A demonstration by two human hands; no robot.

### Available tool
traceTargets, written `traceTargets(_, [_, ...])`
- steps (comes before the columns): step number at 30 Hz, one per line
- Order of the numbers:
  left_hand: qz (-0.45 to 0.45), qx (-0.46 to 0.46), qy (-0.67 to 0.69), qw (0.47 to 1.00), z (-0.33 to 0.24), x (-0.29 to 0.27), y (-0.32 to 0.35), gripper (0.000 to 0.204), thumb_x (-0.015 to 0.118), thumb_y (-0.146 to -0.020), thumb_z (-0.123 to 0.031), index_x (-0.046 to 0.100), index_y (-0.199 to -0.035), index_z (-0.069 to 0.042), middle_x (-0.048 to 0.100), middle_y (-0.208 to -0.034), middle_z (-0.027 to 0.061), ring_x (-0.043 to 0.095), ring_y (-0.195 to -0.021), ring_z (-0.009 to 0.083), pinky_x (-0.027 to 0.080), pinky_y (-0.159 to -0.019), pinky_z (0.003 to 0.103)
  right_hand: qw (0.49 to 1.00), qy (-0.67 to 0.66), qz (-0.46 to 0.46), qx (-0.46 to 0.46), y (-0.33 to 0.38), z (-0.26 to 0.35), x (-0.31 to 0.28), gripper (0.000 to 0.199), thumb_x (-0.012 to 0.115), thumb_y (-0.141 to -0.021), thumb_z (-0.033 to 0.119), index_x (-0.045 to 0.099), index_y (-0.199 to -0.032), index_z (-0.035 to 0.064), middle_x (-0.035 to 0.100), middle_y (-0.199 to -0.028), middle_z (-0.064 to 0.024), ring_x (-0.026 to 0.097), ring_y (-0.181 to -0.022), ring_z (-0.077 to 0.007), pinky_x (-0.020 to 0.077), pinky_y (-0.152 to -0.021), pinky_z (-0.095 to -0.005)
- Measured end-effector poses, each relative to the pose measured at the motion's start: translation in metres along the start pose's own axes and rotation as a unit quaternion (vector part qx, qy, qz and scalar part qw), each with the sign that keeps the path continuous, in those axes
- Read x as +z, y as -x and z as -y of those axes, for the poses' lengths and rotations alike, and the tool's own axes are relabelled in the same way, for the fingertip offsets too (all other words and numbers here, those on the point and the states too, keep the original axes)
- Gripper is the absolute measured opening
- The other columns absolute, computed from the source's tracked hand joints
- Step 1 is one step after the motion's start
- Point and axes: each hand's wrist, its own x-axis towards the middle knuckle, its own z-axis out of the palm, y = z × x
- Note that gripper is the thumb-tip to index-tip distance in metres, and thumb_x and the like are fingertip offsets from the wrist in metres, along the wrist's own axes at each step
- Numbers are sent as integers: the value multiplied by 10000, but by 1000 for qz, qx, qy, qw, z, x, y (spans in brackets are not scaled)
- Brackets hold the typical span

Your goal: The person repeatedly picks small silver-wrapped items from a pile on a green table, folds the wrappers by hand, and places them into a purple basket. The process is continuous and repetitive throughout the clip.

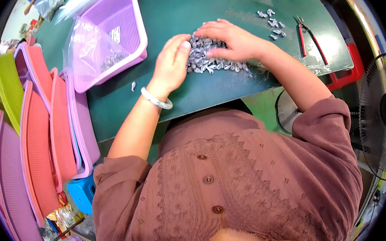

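Lying between the left hand (170, 64) and right hand (235, 39), the grey pile (200, 58) touched both. The left was unclenched, fingers together — the right spread loosely over it.

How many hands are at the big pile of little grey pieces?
2: the left hand at the left side of the pile, and the right hand curved over its far right part. No other hands show.
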Motion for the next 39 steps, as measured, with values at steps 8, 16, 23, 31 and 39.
traceTargets(8, [-54,-168,133,975,-8,-36,43,277,472,-893,-127,524,-1117,28,573,-1050,94,539,-975,156,403,-896,291,993,-5,-118,-6,-6,42,6,339,571,-770,96,538,-1104,52,579,-999,-127,520,-991,-279,357,-897,-381])
traceTargets(16, [-39,-1,-293,955,-32,-33,66,203,697,-660,-108,598,-816,-24,537,-761,90,528,-719,251,426,-653,326,990,-17,-140,-31,-7,72,31,307,603,-729,65,574,-1033,41,590,-952,-109,535,-946,-258,368,-886,-383])
traceTargets(23, [-29,18,-226,973,-23,-28,67,113,654,-683,-40,547,-711,-16,516,-728,93,515,-704,262,414,-629,338,991,-24,-130,-29,-9,82,44,376,632,-699,61,560,-1068,56,583,-954,-98,512,-967,-254,373,-868,-381])
traceTargets(31, [-56,54,-123,989,-39,-27,61,73,631,-717,-48,579,-757,-16,518,-739,80,523,-680,237,430,-597,312,977,-121,-172,21,-4,86,42,393,640,-710,39,555,-1094,51,615,-833,-87,565,-846,-224,445,-768,-341])
traceTargets(39, [-11,-164,174,971,-46,-26,68,90,561,-834,-63,603,-877,4,561,-774,-26,469,-681,20,381,-605,166,837,-502,-184,118,5,88,52,396,599,-798,17,483,-1176,-12,634,-939,-95,590,-909,-139,457,-820,-266])
